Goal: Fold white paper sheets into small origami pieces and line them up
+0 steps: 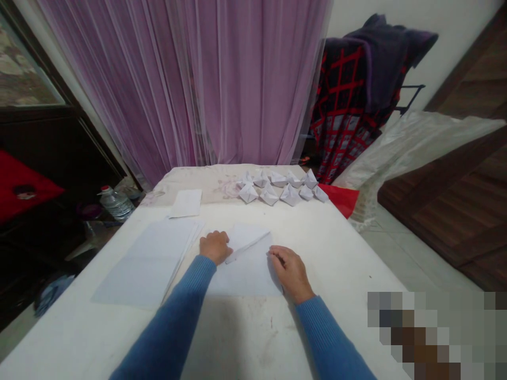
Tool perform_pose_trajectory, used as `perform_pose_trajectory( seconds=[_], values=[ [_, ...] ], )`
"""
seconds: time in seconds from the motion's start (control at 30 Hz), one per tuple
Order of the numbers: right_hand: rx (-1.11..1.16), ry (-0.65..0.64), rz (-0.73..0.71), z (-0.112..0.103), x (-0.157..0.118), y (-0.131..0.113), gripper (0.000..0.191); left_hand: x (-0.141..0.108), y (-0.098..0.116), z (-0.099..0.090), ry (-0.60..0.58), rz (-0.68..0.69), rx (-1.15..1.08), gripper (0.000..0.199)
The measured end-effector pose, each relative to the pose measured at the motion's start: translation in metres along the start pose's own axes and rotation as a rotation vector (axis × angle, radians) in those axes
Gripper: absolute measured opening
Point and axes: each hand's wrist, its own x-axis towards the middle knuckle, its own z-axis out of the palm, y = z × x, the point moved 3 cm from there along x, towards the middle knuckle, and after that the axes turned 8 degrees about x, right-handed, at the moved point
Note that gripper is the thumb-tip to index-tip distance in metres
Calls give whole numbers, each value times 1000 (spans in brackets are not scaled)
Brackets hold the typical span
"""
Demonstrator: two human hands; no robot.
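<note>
1. At the far left, a plastic water bottle (116, 203) with a red cap stands off the desk (253, 338), lower down beside its edge.

2. On the left part of the desk lies a stack of white paper sheets (144, 264). Farther away is one smaller loose sheet (186, 203). Both are apart from the hands.

3. The left hand (215, 247), in a blue knit sleeve, rests at the left edge of the folded sheet (247, 277). Its fingers are curled down and the grip looks loose, but I cannot tell if it is clenched on the paper.

4. The folded sheet lies flat in the middle of the desk, between both hands. Its crease goes on a slant, from near the left hand up to the far right. Its long axis seems to point away from the person, but the flap makes this not sure.

5. The right hand (290, 273) touches the right edge of this sheet. Its fingers bend over the edge, and I cannot tell if they pinch it. In my judgement, good work here needs the paper held flat and the edges kept even while the crease is pressed.

6. At the far end, white paper boats (277, 187) stand in two rows, and a red plastic bag (343, 199) lies just beside them.
</note>
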Motion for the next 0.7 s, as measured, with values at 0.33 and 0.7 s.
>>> perform_pose_trajectory(
  seconds=[0.33,0.7],
  values=[
    [50,114,139,-21,4,17,24,7,0,-12,-26,188,9,24],
    [28,18,-23,-15,5,11,32,36,0,-29,91,365,231,22]
  ],
)
